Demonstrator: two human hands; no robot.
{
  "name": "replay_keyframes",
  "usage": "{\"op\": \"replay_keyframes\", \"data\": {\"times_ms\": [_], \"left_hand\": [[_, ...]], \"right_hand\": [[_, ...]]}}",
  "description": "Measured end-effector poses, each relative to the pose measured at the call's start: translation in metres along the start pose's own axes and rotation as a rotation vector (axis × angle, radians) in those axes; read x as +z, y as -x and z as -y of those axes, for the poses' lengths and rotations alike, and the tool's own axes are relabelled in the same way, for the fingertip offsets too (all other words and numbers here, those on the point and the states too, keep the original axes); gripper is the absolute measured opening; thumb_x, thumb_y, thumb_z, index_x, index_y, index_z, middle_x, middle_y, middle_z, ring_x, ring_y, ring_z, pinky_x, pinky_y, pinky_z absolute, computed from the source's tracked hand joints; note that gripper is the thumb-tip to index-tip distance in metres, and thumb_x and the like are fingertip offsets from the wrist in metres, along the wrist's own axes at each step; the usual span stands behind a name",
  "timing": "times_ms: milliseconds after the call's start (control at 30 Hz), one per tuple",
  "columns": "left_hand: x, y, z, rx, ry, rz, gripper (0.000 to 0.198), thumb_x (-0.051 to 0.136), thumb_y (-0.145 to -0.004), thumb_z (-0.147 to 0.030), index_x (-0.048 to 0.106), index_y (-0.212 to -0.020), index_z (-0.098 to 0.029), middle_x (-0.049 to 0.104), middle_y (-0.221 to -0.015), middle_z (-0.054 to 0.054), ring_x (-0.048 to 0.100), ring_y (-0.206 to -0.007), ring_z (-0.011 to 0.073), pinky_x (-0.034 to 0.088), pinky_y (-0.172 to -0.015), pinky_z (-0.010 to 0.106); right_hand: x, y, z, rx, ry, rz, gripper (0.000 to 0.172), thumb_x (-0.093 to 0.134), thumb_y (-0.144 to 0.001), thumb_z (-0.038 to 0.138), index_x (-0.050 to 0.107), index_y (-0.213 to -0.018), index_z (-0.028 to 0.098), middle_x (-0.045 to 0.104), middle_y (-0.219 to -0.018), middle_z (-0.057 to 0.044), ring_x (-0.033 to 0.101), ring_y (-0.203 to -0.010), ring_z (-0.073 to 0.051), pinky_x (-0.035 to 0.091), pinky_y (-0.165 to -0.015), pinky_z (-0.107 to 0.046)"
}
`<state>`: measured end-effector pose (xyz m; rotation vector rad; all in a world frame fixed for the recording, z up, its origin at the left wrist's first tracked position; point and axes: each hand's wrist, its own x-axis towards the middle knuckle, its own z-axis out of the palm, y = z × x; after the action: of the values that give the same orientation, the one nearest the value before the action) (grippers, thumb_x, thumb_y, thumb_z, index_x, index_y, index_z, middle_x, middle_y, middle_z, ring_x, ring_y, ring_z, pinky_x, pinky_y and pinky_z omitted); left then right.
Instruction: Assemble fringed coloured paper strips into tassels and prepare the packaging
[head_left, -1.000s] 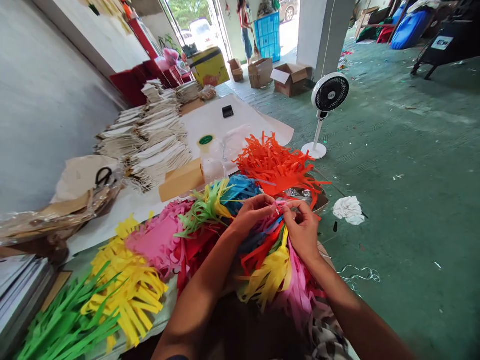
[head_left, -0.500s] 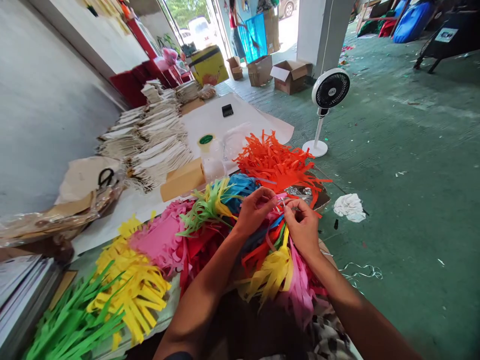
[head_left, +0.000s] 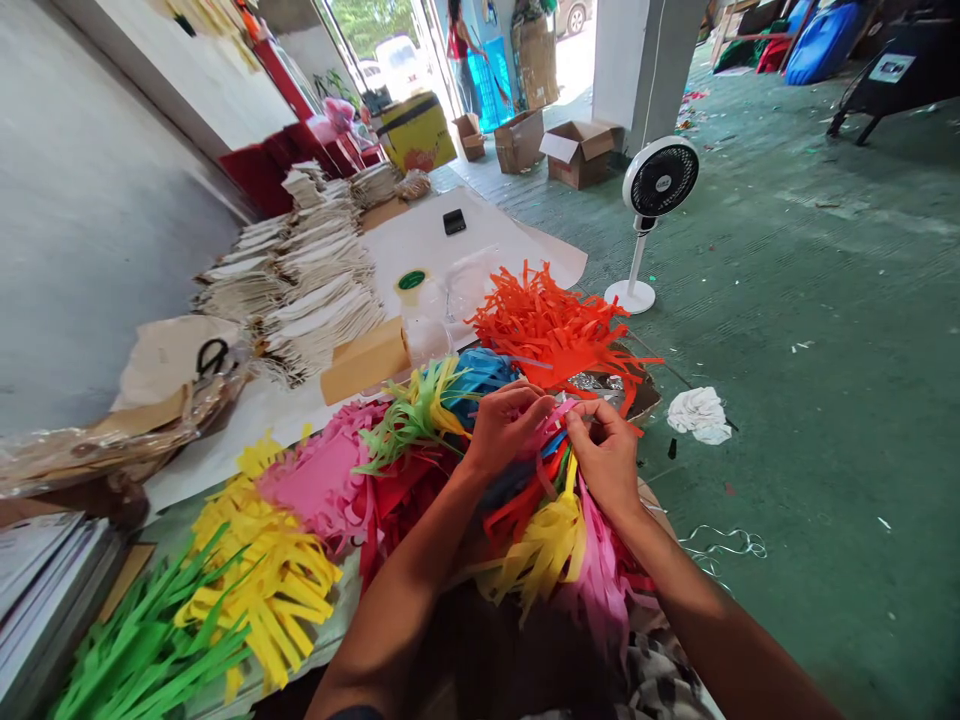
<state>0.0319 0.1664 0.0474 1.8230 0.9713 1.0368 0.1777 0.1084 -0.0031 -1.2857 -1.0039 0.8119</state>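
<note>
A pink paper strip (head_left: 556,414) runs between my two hands, pinched at each end. My left hand (head_left: 511,428) has its thumb and fingers closed on the strip's left part. My right hand (head_left: 602,452) pinches the other end, close to the left fingertips. Below the hands hang a yellow tassel (head_left: 546,545) and a pink tassel (head_left: 600,575), with red, green and blue strips gathered above them. Just past my hands lies a heap of orange-red fringed paper (head_left: 551,325). A blue tassel (head_left: 484,380) and a green and yellow tassel (head_left: 420,408) lie to the left.
Pink fringe (head_left: 319,470), yellow fringe (head_left: 259,575) and green fringe (head_left: 154,635) spread along the left. Farther back are stacked white bundles (head_left: 322,290), a tape roll (head_left: 412,281) and a black box (head_left: 454,222). A fan (head_left: 661,178) stands right; a person (head_left: 463,60) is by the doorway.
My left hand has dipped slightly and its fingers have closed up nearer the right hand. More of the pink strip shows between them. The person in the background has shifted.
</note>
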Motion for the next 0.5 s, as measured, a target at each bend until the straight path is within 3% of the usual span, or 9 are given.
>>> {"op": "replay_keyframes", "data": {"times_ms": [67,200,367,500], "left_hand": [[0.001,-0.002,0.001,-0.066,0.033,-0.019,0.037,0.075,-0.092,-0.046,0.069,-0.069,-0.017,0.067,-0.075,0.002,0.057,-0.071,0.0137,0.044,-0.072,0.028],[0.006,-0.006,0.0,-0.135,0.182,-0.011,0.03,0.084,-0.084,-0.045,0.075,-0.09,-0.017,0.072,-0.085,0.002,0.061,-0.077,0.0139,0.048,-0.076,0.027],[0.01,-0.009,-0.001,-0.125,0.222,0.016,0.029,0.084,-0.084,-0.044,0.077,-0.092,-0.016,0.074,-0.087,0.004,0.064,-0.08,0.0143,0.05,-0.079,0.027],[0.01,-0.012,0.001,-0.166,0.29,0.034,0.035,0.083,-0.086,-0.046,0.078,-0.105,-0.018,0.075,-0.092,0.004,0.065,-0.082,0.0143,0.05,-0.079,0.026]], "right_hand": [[0.0,0.0,0.001,-0.005,-0.005,0.006,0.021,0.065,-0.093,0.041,0.065,-0.085,0.022,0.059,-0.07,0.004,0.044,-0.054,-0.012,0.035,-0.053,-0.027],[0.0,0.001,0.001,-0.015,-0.002,0.006,0.02,0.066,-0.094,0.04,0.066,-0.086,0.021,0.057,-0.068,0.005,0.042,-0.053,-0.012,0.033,-0.053,-0.027],[0.0,0.001,0.0,-0.019,-0.006,0.01,0.021,0.066,-0.094,0.041,0.066,-0.087,0.021,0.055,-0.067,0.005,0.042,-0.054,-0.011,0.033,-0.053,-0.027],[0.0,0.0,0.003,-0.026,0.0,-0.004,0.021,0.066,-0.094,0.04,0.067,-0.087,0.021,0.058,-0.069,0.005,0.044,-0.055,-0.012,0.034,-0.054,-0.027]]}}
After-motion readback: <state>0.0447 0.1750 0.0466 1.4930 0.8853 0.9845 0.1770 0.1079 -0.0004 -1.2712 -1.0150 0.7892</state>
